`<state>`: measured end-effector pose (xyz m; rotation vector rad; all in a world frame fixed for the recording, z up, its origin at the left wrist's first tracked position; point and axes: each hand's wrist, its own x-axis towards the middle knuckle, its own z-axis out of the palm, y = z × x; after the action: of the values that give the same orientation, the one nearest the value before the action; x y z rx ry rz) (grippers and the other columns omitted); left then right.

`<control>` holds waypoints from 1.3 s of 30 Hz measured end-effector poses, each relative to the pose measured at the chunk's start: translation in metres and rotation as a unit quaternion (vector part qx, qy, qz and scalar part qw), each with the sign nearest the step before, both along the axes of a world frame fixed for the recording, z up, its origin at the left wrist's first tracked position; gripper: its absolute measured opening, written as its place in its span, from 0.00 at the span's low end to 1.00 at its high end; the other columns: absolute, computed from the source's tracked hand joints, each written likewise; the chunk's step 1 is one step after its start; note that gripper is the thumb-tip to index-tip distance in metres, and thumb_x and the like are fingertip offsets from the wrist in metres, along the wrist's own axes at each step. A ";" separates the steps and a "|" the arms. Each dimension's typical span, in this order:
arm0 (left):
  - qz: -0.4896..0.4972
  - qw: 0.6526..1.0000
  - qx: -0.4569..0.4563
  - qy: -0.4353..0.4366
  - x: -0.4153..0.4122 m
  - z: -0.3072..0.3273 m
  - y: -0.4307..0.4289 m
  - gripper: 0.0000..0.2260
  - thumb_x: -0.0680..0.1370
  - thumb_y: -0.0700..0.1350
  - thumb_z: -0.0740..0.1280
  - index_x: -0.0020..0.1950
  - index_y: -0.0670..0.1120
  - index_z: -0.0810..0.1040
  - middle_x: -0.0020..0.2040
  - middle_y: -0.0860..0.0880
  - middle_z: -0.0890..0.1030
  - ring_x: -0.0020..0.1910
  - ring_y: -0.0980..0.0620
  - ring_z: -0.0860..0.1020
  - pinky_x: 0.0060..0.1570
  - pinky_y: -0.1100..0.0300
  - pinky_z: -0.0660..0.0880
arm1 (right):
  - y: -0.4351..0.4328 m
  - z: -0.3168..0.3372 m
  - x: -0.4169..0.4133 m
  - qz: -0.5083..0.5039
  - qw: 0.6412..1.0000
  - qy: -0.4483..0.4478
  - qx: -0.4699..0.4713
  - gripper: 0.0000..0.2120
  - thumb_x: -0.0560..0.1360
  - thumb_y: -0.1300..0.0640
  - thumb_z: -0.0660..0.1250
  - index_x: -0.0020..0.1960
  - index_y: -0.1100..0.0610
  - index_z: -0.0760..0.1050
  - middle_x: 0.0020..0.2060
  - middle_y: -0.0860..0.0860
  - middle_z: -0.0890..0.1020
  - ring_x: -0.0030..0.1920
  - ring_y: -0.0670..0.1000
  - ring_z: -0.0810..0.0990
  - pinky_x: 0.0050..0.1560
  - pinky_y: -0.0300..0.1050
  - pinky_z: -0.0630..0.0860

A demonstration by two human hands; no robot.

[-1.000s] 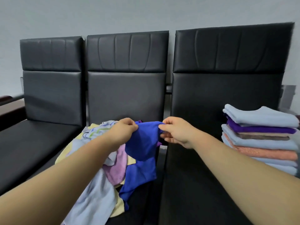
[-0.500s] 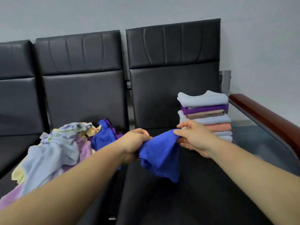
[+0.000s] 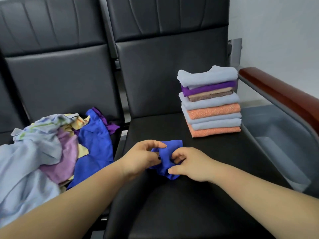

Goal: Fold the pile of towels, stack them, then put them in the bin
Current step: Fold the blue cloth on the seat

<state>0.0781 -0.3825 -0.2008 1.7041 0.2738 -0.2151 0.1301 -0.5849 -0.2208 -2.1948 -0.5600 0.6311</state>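
Left hand: the left hand (image 3: 143, 157) is low over the middle of the right seat (image 3: 189, 207), fingers curled, pinching the left side of the blue towel (image 3: 173, 145).
Right hand: the right hand (image 3: 189, 164) is just beside it, fingers tucked into the cloth and thumb on the towel's near edge. It is gripping too, so neither hand is free.
Blue towel: it's down on the seat, bunched up between the two hands, not yet flat and not yet folded.
Key relation: the crumpled towel runs roughly near to far, its far corner poking out beyond the fingers. Both hands are equally close, one on each side, so I'd say spreading it sideways comes next.
Loose pile: the pile of towels (image 3: 51, 149) sprawls over the neighbouring seat to the left, and there is plenty left in it.
Folded stack: the stack (image 3: 211, 107) sits tidy at the far right corner of the seat, well apart from the hands.
Bin: the grey bin (image 3: 279, 135) is past the seat's right edge, below the armrest (image 3: 284, 95).
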 end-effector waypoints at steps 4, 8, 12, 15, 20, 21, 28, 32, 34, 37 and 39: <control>-0.059 0.992 0.106 -0.043 -0.003 -0.001 0.005 0.18 0.74 0.26 0.65 0.59 0.44 0.77 0.33 0.49 0.80 0.33 0.53 0.75 0.37 0.60 0.74 | 0.009 -0.003 0.003 -0.004 0.997 -0.064 -0.035 0.10 0.76 0.50 0.73 0.38 0.50 0.79 0.31 0.45 0.78 0.33 0.45 0.74 0.39 0.46 0.72; -0.101 0.964 0.230 -0.090 -0.004 -0.002 0.006 0.17 0.71 0.38 0.79 0.54 0.53 0.79 0.53 0.52 0.80 0.45 0.57 0.81 0.48 0.61 0.79 | 0.004 0.019 0.006 -0.016 0.998 -0.025 0.048 0.06 0.77 0.53 0.72 0.44 0.55 0.83 0.36 0.50 0.81 0.37 0.45 0.75 0.43 0.46 0.72; -0.104 0.956 0.246 -0.121 -0.006 0.003 -0.002 0.10 0.70 0.49 0.75 0.50 0.55 0.81 0.55 0.53 0.79 0.53 0.57 0.81 0.57 0.57 0.78 | -0.003 0.044 0.007 -0.046 0.984 0.071 0.158 0.05 0.81 0.56 0.69 0.47 0.53 0.81 0.44 0.52 0.86 0.47 0.47 0.83 0.56 0.46 0.80; -0.077 0.968 0.209 -0.116 -0.006 0.014 -0.009 0.10 0.71 0.48 0.67 0.50 0.49 0.82 0.45 0.48 0.84 0.43 0.54 0.80 0.47 0.53 0.78 | -0.006 0.051 0.010 -0.104 0.959 0.123 0.234 0.07 0.83 0.60 0.66 0.46 0.55 0.78 0.45 0.54 0.86 0.50 0.51 0.85 0.56 0.49 0.83; -0.005 0.969 0.225 -0.106 -0.007 0.028 -0.006 0.10 0.77 0.37 0.60 0.49 0.49 0.79 0.40 0.45 0.83 0.35 0.53 0.75 0.38 0.56 0.73 | -0.014 0.059 0.009 -0.154 0.945 0.123 0.260 0.06 0.83 0.64 0.64 0.51 0.57 0.79 0.45 0.52 0.85 0.48 0.48 0.84 0.47 0.43 0.82; 0.000 0.962 0.247 -0.114 -0.007 0.031 -0.003 0.10 0.77 0.37 0.60 0.48 0.50 0.79 0.41 0.46 0.84 0.35 0.54 0.74 0.39 0.57 0.73 | -0.015 0.059 0.010 -0.150 0.953 0.101 0.242 0.07 0.83 0.64 0.65 0.50 0.57 0.80 0.45 0.53 0.85 0.48 0.49 0.84 0.49 0.46 0.84; 0.019 0.947 0.293 -0.130 -0.013 0.047 0.015 0.09 0.82 0.39 0.63 0.44 0.48 0.80 0.35 0.52 0.83 0.33 0.57 0.80 0.39 0.59 0.79 | -0.023 0.064 0.005 -0.117 0.987 -0.024 0.110 0.07 0.78 0.60 0.71 0.51 0.48 0.83 0.42 0.52 0.87 0.47 0.53 0.85 0.57 0.56 0.82; 0.022 0.970 0.206 -0.127 -0.017 0.047 0.014 0.04 0.81 0.39 0.67 0.48 0.44 0.80 0.37 0.48 0.84 0.38 0.49 0.84 0.49 0.45 0.82 | -0.019 0.064 -0.003 -0.105 0.989 -0.018 0.107 0.06 0.77 0.60 0.72 0.50 0.49 0.84 0.38 0.48 0.86 0.43 0.49 0.84 0.56 0.54 0.82; -0.020 0.980 0.160 -0.115 -0.021 0.045 0.006 0.03 0.78 0.44 0.72 0.50 0.46 0.81 0.39 0.49 0.83 0.34 0.51 0.80 0.38 0.50 0.80 | -0.014 0.066 -0.007 -0.103 0.986 0.006 0.132 0.05 0.77 0.62 0.72 0.49 0.53 0.84 0.41 0.51 0.88 0.47 0.52 0.86 0.58 0.58 0.82; -0.073 0.978 0.164 -0.106 -0.024 0.039 -0.005 0.07 0.75 0.49 0.76 0.49 0.48 0.83 0.38 0.53 0.83 0.32 0.57 0.77 0.35 0.64 0.73 | -0.008 0.069 -0.012 -0.113 0.979 0.030 0.167 0.03 0.77 0.62 0.72 0.48 0.56 0.84 0.45 0.56 0.88 0.48 0.54 0.86 0.59 0.60 0.81; -0.088 0.955 0.257 -0.119 -0.024 0.037 -0.008 0.04 0.76 0.48 0.75 0.48 0.49 0.83 0.38 0.55 0.84 0.34 0.61 0.78 0.37 0.67 0.73 | -0.005 0.072 -0.014 -0.111 0.976 0.048 0.179 0.02 0.77 0.62 0.73 0.47 0.56 0.84 0.46 0.57 0.87 0.47 0.52 0.85 0.58 0.57 0.82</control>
<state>0.0545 -0.3901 -0.1639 2.2530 -0.0090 -0.0671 0.1158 -0.5901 -0.1492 -1.8441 -0.3401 0.4728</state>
